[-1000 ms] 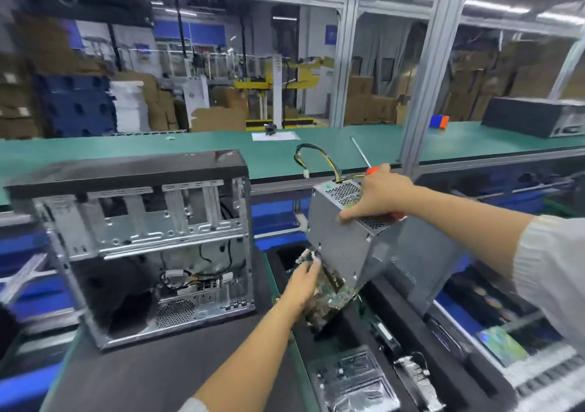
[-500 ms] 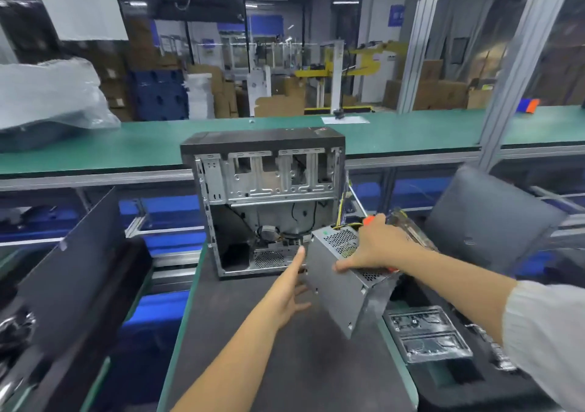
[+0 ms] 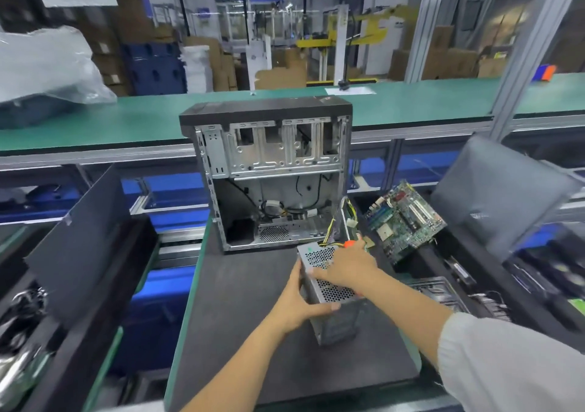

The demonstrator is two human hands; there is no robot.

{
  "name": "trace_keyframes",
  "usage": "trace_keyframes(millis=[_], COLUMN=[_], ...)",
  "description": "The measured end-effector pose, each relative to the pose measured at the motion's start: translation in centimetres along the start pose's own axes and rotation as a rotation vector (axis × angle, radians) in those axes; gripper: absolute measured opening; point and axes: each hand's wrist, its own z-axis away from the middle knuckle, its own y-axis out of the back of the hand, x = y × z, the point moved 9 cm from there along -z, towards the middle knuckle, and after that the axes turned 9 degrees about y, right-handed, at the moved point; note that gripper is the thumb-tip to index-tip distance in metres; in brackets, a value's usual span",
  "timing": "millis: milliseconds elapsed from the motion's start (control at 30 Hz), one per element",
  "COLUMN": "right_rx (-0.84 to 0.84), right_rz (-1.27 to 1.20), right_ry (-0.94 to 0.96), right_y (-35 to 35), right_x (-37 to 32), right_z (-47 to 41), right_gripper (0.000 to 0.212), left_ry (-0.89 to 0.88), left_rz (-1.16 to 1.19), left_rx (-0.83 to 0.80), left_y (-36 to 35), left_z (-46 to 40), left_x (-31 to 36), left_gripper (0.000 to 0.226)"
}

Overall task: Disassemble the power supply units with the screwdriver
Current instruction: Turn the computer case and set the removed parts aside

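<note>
A grey metal power supply unit (image 3: 332, 294) with perforated vents stands on the dark mat (image 3: 253, 332), its yellow and black cables (image 3: 340, 221) rising behind it. My left hand (image 3: 300, 304) grips its left side, thumb curled under the near edge. My right hand (image 3: 345, 267) lies over its top and holds a screwdriver with an orange handle (image 3: 349, 244), most of which the hand hides.
An open, stripped computer case (image 3: 272, 174) stands at the back of the mat. A green motherboard (image 3: 405, 218) leans in the black bin on the right, beside a grey panel (image 3: 497, 193). A dark panel (image 3: 79, 247) and black bins stand left. A green bench (image 3: 110, 123) runs behind.
The motherboard has left my left hand and now lies in the right bin. The power supply came down from the air onto the mat, and my left hand has taken hold of its side.
</note>
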Motion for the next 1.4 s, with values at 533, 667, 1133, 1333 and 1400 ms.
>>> trace_keyframes(millis=[533, 667, 1133, 1333, 1400], right_rx=[0.086, 0.083, 0.120, 0.058, 0.022], right_rz=[-0.775, -0.514, -0.291, -0.139, -0.084], right_ry=[-0.013, 0.043, 0.434, 0.485, 0.467], right_y=[-3.1, -1.9, 1.1, 1.4, 0.9], right_x=[-0.9, 1.4, 2.1, -0.3, -0.7], right_z=[2.0, 1.5, -1.0, -5.1, -6.3], right_gripper=[0.018, 0.039, 0.046, 0.040, 0.042], left_ry=[0.143, 0.060, 0.204, 0.325, 0.309], left_rz=[-1.060, -1.158, -1.089, -0.827, -0.715], left_rx=[0.126, 0.224, -0.307, -0.392, -0.351], left_y=[3.4, 2.3, 9.3, 11.7, 12.1], left_z=[0.3, -0.7, -3.5, -5.1, -5.9], left_x=[3.1, 2.5, 4.3, 3.1, 3.2], left_gripper=[0.149, 0.131, 0.108, 0.078, 0.071])
